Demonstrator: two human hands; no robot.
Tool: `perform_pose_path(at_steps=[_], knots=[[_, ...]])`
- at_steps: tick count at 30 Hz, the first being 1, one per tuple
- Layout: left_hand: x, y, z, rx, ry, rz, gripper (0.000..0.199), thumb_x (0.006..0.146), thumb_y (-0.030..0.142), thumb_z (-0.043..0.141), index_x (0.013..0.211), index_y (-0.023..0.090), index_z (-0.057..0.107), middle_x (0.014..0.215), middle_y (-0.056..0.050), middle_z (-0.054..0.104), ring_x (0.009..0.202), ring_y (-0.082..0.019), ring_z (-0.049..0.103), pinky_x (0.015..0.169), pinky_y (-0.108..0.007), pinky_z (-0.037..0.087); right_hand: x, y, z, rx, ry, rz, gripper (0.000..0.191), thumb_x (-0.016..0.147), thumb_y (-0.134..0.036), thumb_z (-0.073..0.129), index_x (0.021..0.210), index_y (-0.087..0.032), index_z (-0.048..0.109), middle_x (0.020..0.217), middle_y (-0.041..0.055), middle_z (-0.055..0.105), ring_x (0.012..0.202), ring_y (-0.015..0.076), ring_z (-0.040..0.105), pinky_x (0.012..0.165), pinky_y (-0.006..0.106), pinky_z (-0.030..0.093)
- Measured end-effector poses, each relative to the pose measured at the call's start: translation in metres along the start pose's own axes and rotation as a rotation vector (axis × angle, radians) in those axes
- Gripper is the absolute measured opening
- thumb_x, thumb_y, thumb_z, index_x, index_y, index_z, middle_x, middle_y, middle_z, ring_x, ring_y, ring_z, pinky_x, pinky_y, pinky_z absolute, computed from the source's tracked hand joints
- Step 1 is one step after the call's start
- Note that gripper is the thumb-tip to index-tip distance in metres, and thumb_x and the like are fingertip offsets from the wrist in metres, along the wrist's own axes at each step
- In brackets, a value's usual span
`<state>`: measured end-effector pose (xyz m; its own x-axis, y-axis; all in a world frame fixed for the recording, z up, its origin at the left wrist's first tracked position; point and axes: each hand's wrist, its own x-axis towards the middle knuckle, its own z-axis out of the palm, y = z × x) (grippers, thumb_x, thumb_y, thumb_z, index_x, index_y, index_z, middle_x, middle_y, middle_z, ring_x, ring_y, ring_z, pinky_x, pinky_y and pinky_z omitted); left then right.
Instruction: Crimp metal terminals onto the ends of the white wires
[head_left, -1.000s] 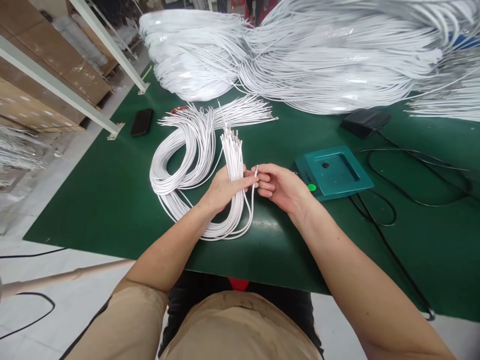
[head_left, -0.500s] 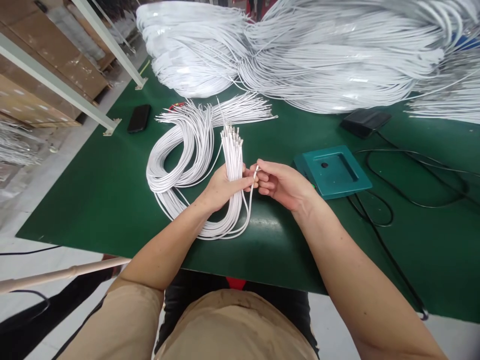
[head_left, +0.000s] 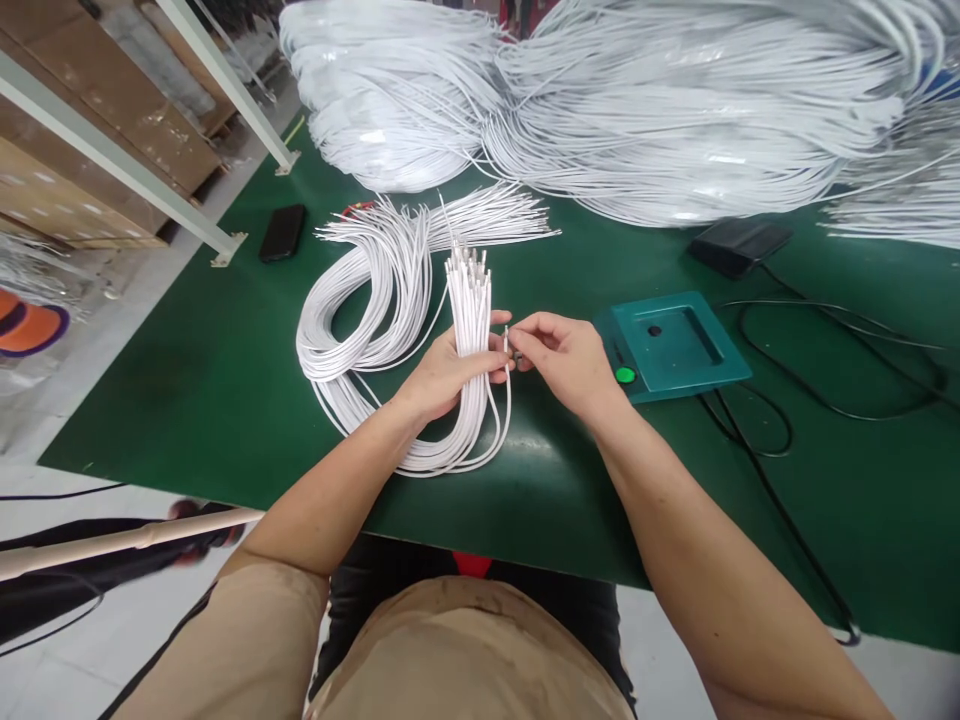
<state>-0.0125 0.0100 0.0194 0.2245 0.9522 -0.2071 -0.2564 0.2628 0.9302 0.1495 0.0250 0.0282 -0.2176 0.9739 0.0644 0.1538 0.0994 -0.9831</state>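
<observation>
Apparent step: single-wire handling. Left hand (head_left: 442, 376) fingers clamp the wire bundle (head_left: 471, 305) over the near table (head_left: 562, 500); right hand (head_left: 566, 362) fingers adjoin one separated wire's (head_left: 509, 400) tip, grip indeterminable. Next move likely requires steady alignment.

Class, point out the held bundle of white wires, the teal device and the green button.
Bundle of white wires (head_left: 472, 312): head view, strands below the tips.
Teal device (head_left: 688, 342): head view, recessed top.
Green button (head_left: 625, 376): head view, its middle.

From afar I'm seeing plain white cables (head_left: 471, 315) standing out against a dark green counter (head_left: 562, 510), while a teal device (head_left: 684, 336) is showing a bright green button (head_left: 625, 375).
</observation>
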Motion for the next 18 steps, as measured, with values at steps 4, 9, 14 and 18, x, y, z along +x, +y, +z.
perform_pose_path(at_steps=[4,9,14,18], knots=[[0.003,0.001,-0.006,-0.066,-0.009,-0.060,0.040,0.067,0.010,0.073,0.105,0.014,0.063,0.076,0.002,0.063,0.064,-0.007,0.063,0.067,-0.022,0.051,-0.002,0.002,-0.001,-0.453,0.034,-0.384,0.019,0.089,-0.020,0.051,0.071,-0.019,0.059,0.077,0.0033,0.060,0.068,0.0136,0.052,0.065,0.028,0.042],[0.009,0.003,-0.015,-0.140,0.020,-0.080,0.038,0.068,0.008,0.073,0.104,0.013,0.062,0.080,0.000,0.066,0.065,-0.006,0.063,0.064,-0.018,0.049,-0.002,0.006,-0.004,-0.716,-0.016,-0.593,0.023,0.095,-0.020,0.043,0.077,-0.019,0.059,0.082,0.0062,0.059,0.075,0.0162,0.054,0.069,0.029,0.042],[0.009,0.002,-0.014,-0.111,-0.040,-0.151,0.044,0.069,0.016,0.080,0.109,0.016,0.062,0.092,-0.004,0.070,0.081,-0.012,0.069,0.068,-0.020,0.051,0.003,0.013,-0.005,-0.649,0.073,-0.471,0.020,0.094,-0.021,0.047,0.079,-0.019,0.060,0.080,0.0041,0.058,0.067,0.0142,0.052,0.063,0.027,0.040],[0.008,0.000,-0.012,-0.103,-0.040,-0.131,0.046,0.067,0.015,0.082,0.109,0.015,0.062,0.078,-0.001,0.069,0.070,-0.010,0.067,0.066,-0.020,0.050,0.004,0.016,-0.004,-0.646,0.064,-0.501,0.020,0.095,-0.020,0.046,0.080,-0.018,0.060,0.081,0.0041,0.058,0.069,0.0139,0.054,0.064,0.026,0.041]])
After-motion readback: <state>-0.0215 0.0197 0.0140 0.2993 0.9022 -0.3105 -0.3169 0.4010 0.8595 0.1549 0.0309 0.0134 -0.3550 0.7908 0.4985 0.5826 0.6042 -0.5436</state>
